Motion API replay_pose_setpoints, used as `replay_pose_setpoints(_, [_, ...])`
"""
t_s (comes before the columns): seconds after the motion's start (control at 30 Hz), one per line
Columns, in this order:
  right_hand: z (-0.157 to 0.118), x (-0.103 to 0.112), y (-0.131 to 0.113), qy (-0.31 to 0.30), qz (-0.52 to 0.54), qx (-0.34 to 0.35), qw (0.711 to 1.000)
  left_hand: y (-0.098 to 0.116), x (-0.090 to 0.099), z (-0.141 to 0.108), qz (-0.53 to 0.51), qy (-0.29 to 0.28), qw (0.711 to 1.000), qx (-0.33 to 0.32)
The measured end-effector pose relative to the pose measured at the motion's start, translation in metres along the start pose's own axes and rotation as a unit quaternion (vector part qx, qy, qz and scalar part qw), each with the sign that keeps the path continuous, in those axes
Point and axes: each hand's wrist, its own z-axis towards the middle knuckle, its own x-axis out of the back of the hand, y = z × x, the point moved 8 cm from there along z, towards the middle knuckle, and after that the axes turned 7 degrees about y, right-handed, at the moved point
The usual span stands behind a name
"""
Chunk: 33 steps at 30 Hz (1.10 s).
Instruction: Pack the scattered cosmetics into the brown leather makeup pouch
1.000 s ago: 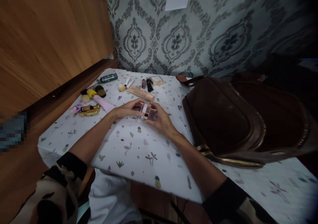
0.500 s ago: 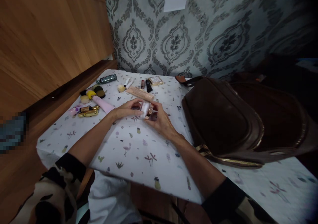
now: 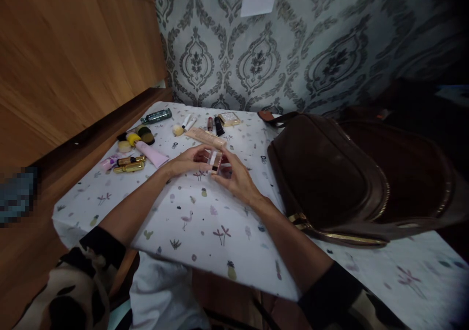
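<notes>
The person holds a small clear and rose-gold case between both hands, over the middle of the patterned tablecloth; whether it also touches the cloth cannot be told. Its longer visible axis runs roughly from the far side of the table toward the person, the far end leaning slightly to the right. A dark patch shows at the near end, and a pale band runs along the left part. The left hand pinches it from the left, the thumb on the near side and the other fingers curled around farther off. The right hand curves around it from the right, its digits closing at the far and near ends with a gap inside the curl; the exact contact of each fingertip is too small to tell. Just beyond the hands lies a beige tube, slanting down to the right. A pink tube rests to the left, near gold tubes, while a brown bag stands to the right, apart from the hands
</notes>
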Motion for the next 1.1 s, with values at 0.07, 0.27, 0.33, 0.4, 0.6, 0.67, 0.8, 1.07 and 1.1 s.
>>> replay_pose_setpoints(0.07, [0.000, 0.001, -0.002, -0.001, 0.012, -0.027, 1.000, 0.001, -0.001, 0.000, -0.014, 0.000, 1.000, -0.005])
replay_pose_setpoints(0.27, [0.000, 0.004, -0.006, -0.003, 0.047, -0.100, 0.994, 0.003, -0.005, 0.000, -0.047, 0.010, 0.999, -0.021])
replay_pose_setpoints(0.33, [0.000, 0.004, -0.003, 0.001, 0.070, -0.137, 0.988, 0.004, -0.007, 0.001, -0.041, 0.017, 0.999, -0.022])
replay_pose_setpoints(0.4, [0.000, 0.003, 0.003, 0.004, 0.099, -0.191, 0.977, 0.007, -0.010, 0.001, -0.022, 0.020, 0.999, -0.033])
replay_pose_setpoints(0.6, [-0.004, -0.003, 0.015, 0.000, 0.228, -0.336, 0.914, 0.021, -0.021, -0.002, 0.027, 0.029, 0.996, -0.085])
replay_pose_setpoints(0.67, [-0.002, -0.001, 0.013, 0.020, 0.263, -0.332, 0.906, 0.022, -0.024, -0.002, 0.010, 0.023, 0.996, -0.084])
replay_pose_setpoints(0.8, [0.001, 0.006, 0.009, 0.060, 0.265, -0.298, 0.915, 0.015, -0.024, -0.002, -0.015, 0.032, 0.998, -0.042])
replay_pose_setpoints(1.07, [0.005, 0.013, 0.005, 0.058, 0.210, -0.254, 0.942, 0.016, -0.023, -0.002, 0.036, 0.061, 0.997, -0.036])
replay_pose_setpoints(1.1, [0.006, 0.013, 0.004, 0.055, 0.208, -0.249, 0.944, 0.020, -0.024, -0.003, 0.041, 0.062, 0.996, -0.054])
